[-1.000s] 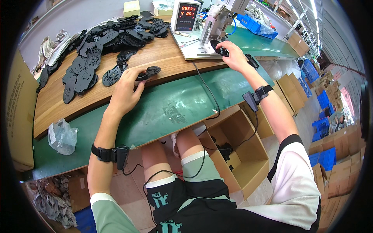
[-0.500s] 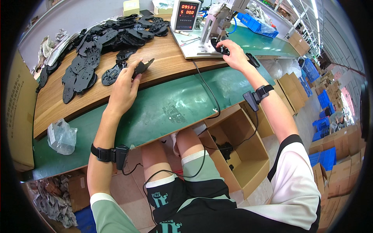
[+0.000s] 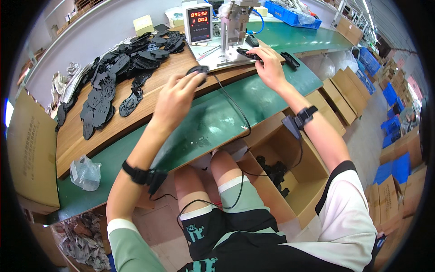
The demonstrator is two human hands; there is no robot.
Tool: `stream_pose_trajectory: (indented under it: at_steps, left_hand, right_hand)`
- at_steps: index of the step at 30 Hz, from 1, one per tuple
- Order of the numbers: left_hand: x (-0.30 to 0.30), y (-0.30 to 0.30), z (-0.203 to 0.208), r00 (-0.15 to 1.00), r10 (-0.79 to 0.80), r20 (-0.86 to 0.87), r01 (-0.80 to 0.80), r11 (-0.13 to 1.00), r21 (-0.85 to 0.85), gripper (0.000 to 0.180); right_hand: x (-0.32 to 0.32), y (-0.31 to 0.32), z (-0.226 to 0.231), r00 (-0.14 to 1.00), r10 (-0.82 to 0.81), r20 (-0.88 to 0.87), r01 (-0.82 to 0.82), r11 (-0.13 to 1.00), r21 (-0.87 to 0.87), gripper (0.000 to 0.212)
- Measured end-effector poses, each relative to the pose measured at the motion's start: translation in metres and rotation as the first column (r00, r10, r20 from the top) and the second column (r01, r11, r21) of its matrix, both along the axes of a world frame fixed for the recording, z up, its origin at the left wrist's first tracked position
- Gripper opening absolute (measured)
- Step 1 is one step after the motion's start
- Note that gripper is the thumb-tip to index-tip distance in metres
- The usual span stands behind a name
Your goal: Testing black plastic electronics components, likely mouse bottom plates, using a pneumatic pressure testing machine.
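My left hand is closed on a flat black plastic part, held above the wooden board near the front of a small metal press. My right hand grips another black plastic part at the right front of the press's pale base plate, with its fingertips partly hiding it. Beside the press stands a white box with a red digital display. Many similar black parts lie heaped in a pile on the board's left side.
The wooden board rests on a green bench. A black cable hangs over the front edge. Below stands an open carton with black pieces inside. A clear plastic bag sits front left; a blue bin is far right.
My left hand has moved right with its black part, from beside the pile toward the press. My right hand's part has shifted away from the press head. The display digits differ.
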State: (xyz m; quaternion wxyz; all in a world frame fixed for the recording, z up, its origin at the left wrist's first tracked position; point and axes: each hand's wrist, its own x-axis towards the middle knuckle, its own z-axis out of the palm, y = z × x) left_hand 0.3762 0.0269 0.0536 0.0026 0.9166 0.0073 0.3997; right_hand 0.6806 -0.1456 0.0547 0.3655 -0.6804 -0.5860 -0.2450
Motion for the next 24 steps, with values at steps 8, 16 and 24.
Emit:
stream_pose_trajectory:
  at_steps: [8,16,24]
  left_hand:
    - [0.146,-0.037,-0.004,0.982,0.063,-0.18,-0.007,0.956,0.295,0.05]
    - [0.215,-0.021,-0.014,0.988,0.088,-0.127,-0.059,0.975,0.215,0.037]
    - [0.219,-0.02,-0.008,0.977,0.064,-0.205,-0.055,0.997,0.047,0.034]
  right_hand:
    - [-0.131,-0.152,-0.034,0.993,-0.035,-0.112,0.051,0.988,0.145,0.043]
    - [-0.193,-0.296,-0.215,0.719,-0.454,-0.525,0.355,0.891,-0.284,0.035]
    - [-0.188,-0.349,-0.366,0.464,-0.667,-0.584,0.162,0.711,-0.684,0.03]
